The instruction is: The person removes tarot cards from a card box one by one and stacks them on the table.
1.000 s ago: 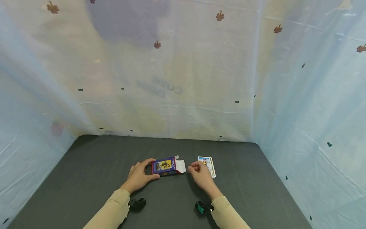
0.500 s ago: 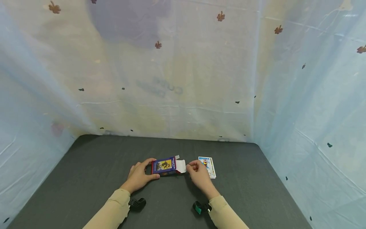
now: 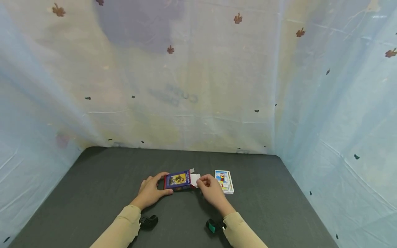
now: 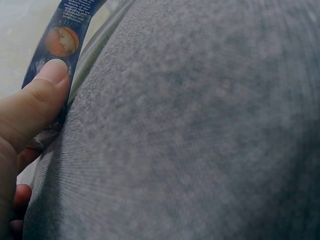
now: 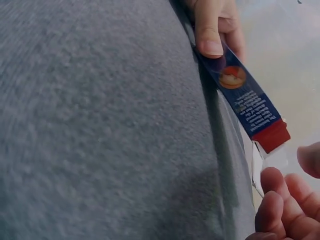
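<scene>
My left hand (image 3: 150, 191) grips a tarot card box (image 3: 178, 179), thumb on its near side edge and fingers around the far side. The box is blue with a yellow picture on its face. Its right end stands open, with a white flap (image 3: 194, 179) sticking out. My right hand (image 3: 212, 191) is right at that flap, fingers loosely bent. In the right wrist view, the thumb (image 5: 310, 159) and fingers are apart beside the box's red end (image 5: 271, 136). The left wrist view shows my thumb (image 4: 42, 92) pressed on the printed side of the box.
A small stack of cards (image 3: 225, 182) lies face up just right of my right hand, partly behind it. Both things are on a dark grey table (image 3: 257, 213). Pale plastic sheeting (image 3: 198, 86) hangs along the back and both sides.
My right hand has moved left, from beside the flap's end to overlapping it, uncovering more of the card stack. The left hand and the box have stayed in place.
</scene>
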### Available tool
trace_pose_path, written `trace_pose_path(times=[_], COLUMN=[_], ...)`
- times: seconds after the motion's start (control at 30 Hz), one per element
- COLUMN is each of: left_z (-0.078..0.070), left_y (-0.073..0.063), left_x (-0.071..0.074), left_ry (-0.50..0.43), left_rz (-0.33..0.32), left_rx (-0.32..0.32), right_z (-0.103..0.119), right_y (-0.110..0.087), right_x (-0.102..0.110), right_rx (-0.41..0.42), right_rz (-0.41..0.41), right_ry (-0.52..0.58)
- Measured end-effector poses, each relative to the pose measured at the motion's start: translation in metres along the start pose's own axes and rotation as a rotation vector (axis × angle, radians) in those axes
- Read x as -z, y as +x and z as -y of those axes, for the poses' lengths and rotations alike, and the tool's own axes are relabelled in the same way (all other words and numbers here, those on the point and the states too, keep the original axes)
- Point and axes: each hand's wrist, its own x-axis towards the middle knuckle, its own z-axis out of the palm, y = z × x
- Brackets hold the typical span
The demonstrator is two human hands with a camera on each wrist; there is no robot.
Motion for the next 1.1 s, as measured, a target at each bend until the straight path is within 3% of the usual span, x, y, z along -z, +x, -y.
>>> trace_pose_path(times=[0.5, 0.83, 1.1], left_z=[0.001, 0.000, 0.001], left_y=[0.001, 0.000, 0.000], left_x=[-0.001, 0.000, -0.001], left_ry=[0.008, 0.009, 0.025], left_rz=[0.002, 0.000, 0.006], left_rx=[0.009, 0.013, 0.008], right_z=[0.002, 0.008, 0.008], right_y=[0.006, 0.012, 0.016], right_x=[-0.012, -0.016, -0.021], right_rx=[0.004, -0.090, -0.112], right_rz=[0.050, 0.077, 0.053], right_ry=[-0.045, 0.024, -0.027])
